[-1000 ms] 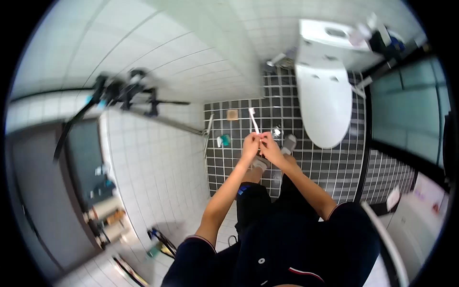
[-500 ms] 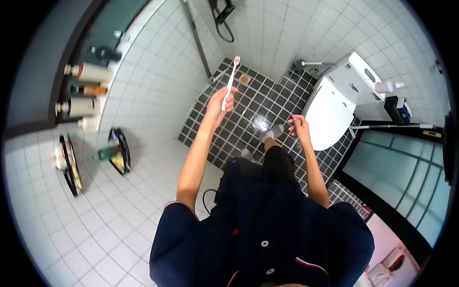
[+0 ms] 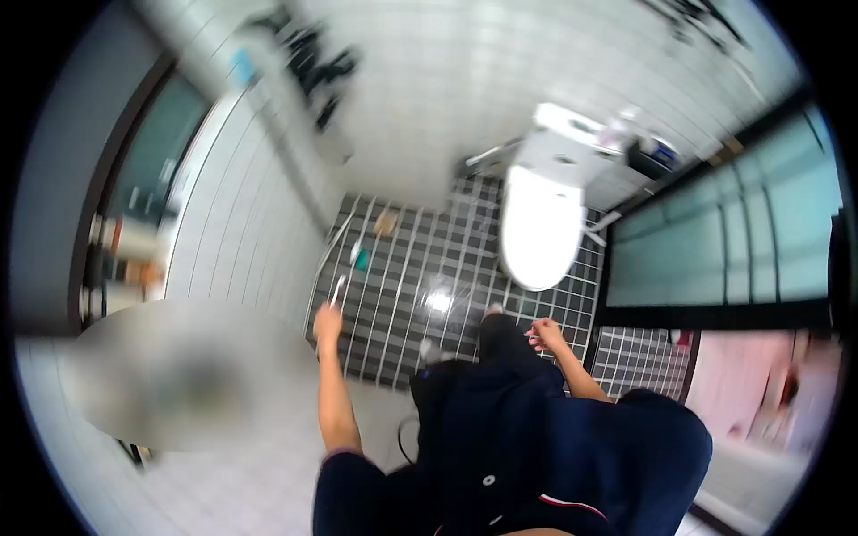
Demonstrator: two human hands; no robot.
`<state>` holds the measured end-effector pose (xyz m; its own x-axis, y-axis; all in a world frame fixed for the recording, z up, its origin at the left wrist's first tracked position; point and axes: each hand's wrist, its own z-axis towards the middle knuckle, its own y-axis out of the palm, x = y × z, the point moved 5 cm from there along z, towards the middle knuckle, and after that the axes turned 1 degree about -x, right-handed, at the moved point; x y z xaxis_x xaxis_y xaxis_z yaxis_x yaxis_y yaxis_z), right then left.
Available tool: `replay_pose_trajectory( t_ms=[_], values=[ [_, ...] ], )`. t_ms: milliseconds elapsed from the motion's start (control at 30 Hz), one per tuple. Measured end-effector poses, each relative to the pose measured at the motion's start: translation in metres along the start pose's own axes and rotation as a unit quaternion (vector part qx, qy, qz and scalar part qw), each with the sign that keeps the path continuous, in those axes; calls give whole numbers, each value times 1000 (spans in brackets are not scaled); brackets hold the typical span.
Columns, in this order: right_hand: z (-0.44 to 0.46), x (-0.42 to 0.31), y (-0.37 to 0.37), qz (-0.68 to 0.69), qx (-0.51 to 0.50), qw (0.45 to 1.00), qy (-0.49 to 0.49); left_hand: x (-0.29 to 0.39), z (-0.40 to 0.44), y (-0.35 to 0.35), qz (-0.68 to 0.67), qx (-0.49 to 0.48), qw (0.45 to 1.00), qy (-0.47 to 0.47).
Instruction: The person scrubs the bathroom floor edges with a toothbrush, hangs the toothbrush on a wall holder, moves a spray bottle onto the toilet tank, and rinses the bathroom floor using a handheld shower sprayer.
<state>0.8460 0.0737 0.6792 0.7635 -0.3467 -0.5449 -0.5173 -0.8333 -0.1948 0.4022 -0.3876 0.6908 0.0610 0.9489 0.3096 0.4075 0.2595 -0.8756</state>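
White and a little blurred, a toothbrush (image 3: 340,288) is sticking out of the left hand (image 3: 327,323) at left of centre, its far end pointing towards the top of the frame. The left grip is closing round the lower part of the brush, with the fingers together; their exact placing is too blurred to tell. The right hand (image 3: 545,336) is hovering just right of centre, near the dark trousers (image 3: 508,339), with its fingers curling inward; whether its fingertips are touching cannot be told.

Dark floor tiles (image 3: 407,308) with pale joints are spreading beneath both hands. Beyond the brush, a small green and white item (image 3: 361,259) is lying on them, and a tan square (image 3: 385,222) is showing farther up. A white toilet (image 3: 541,228) is standing right of centre in the upper half, its lid facing the camera. Frosted glass panels (image 3: 733,241) in a black frame are filling much of the right side. At the left edge, blurred bottles (image 3: 134,241) are standing beside a window. A dark shirt (image 3: 572,447) with pale buttons is covering the person's body at the bottom, and a hazy round patch is blurring the lower left.
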Motion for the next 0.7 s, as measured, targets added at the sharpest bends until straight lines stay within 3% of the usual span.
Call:
replay_pose_trajectory(
  t_ms=[33, 67, 100, 167, 200, 267, 333, 400, 500, 533, 600, 700],
  values=[
    [-1, -9, -6, 22, 19, 1000, -7, 34, -11, -21, -39, 3, 998, 47],
    [-2, -20, -12, 22, 32, 999, -26, 16, 1, 5, -103, 89, 989, 57],
    [-2, -31, -19, 31, 44, 998, -26, 28, -5, 7, 14, 60, 998, -14],
    [-1, -46, -35, 69, 31, 996, -46, 32, 2, 31, 20, 7, 1000, -7],
    [-1, -53, -46, 73, 31, 995, -65, 45, 4, 42, -3, 57, 998, -4],
    [1, -67, -71, 84, 33, 988, -124, 133, -21, 37, 7, 93, 996, 9],
    [26, -52, -109, 123, 48, 979, -157, 240, -36, 56, -41, 92, 989, 109],
    [48, -34, -154, 125, 63, 973, -184, 358, -44, 79, -96, 9, 979, 179],
    [53, -22, -234, 142, 123, 970, -153, 589, -107, 50, -197, -44, 908, 368],
    [54, -20, -264, 164, 137, 964, -159, 661, -114, 47, -228, -24, 856, 463],
    [48, -12, -312, 217, 145, 952, -158, 804, -169, -5, -233, -31, 800, 552],
    [31, -1, -386, 270, 176, 936, -142, 979, -228, -82, -272, 59, 678, 681]
  ],
)
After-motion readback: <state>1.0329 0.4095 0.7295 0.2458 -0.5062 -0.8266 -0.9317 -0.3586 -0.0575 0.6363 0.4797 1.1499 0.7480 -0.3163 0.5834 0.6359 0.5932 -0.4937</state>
